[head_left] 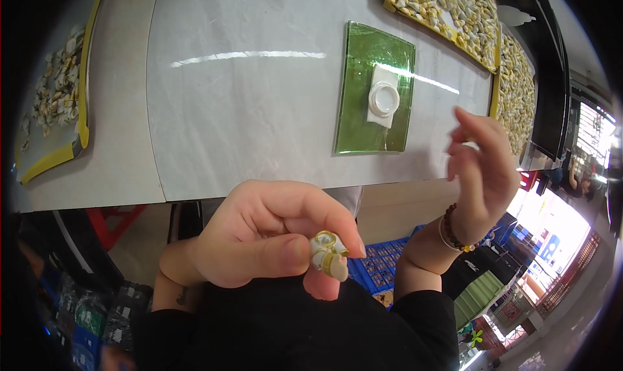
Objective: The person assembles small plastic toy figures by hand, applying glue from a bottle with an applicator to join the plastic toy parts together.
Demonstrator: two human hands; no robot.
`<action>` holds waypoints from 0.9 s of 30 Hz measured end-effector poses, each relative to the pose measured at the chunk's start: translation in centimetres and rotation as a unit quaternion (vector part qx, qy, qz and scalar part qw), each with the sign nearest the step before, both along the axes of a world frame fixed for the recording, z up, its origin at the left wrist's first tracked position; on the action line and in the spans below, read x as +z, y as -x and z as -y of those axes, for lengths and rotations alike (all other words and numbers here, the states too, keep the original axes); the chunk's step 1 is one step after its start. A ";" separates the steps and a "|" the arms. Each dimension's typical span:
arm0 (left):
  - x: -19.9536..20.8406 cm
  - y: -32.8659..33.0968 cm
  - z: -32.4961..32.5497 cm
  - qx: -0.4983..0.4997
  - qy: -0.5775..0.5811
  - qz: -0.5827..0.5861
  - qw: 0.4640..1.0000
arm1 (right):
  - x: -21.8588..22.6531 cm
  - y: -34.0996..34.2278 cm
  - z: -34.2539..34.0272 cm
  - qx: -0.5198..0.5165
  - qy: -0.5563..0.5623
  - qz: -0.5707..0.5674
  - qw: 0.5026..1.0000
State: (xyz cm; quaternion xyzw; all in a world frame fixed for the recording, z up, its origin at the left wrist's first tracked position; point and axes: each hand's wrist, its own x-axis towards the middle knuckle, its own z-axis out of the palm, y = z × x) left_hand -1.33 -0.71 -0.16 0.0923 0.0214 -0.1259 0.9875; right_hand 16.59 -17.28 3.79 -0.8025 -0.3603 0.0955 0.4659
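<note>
My left hand [259, 231] is closed in front of my chest, pinching a small white-and-yellow painted figurine piece [326, 251] between thumb and fingers. The piece has a rounded hollow at its top and a pale beige lower end. My right hand [483, 163] is raised off the table's front right, its fingers partly curled and apart, slightly blurred, with nothing plainly visible in them. To its left, a green glass plate [357, 92] lies on the table. A small round white dish [384, 99] stands on a white pad [384, 77] on that plate.
Yellow-edged trays [454, 37] of many small white-and-yellow pieces stand at the far right; another tray [48, 160] of pieces is at the left. The grey marbled table [246, 118] ends just beyond my left hand. Blue crates [379, 260] and a green bin [479, 298] sit below.
</note>
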 end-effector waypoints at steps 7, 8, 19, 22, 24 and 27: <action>0.7 0.1 0.0 0.027 -0.039 -0.029 0.998 | -0.6 1.2 -1.8 -0.007 0.008 -0.073 0.997; 1.0 0.0 0.1 0.042 -0.077 -0.060 0.994 | -0.9 1.0 -1.8 0.008 0.011 -0.063 0.998; 1.1 0.0 0.1 0.038 -0.071 -0.058 0.995 | -1.1 -0.3 -2.7 0.127 0.067 0.145 0.979; 1.1 0.0 0.0 0.038 -0.070 -0.057 0.995 | -1.1 -0.4 -2.7 0.130 0.061 0.165 0.976; 1.1 0.0 0.0 0.037 -0.071 -0.058 0.995 | -0.9 -0.4 -2.5 0.134 0.063 0.153 0.977; 0.9 0.0 0.0 0.039 -0.065 -0.056 0.996 | -1.3 0.1 -2.3 0.081 0.052 0.141 0.985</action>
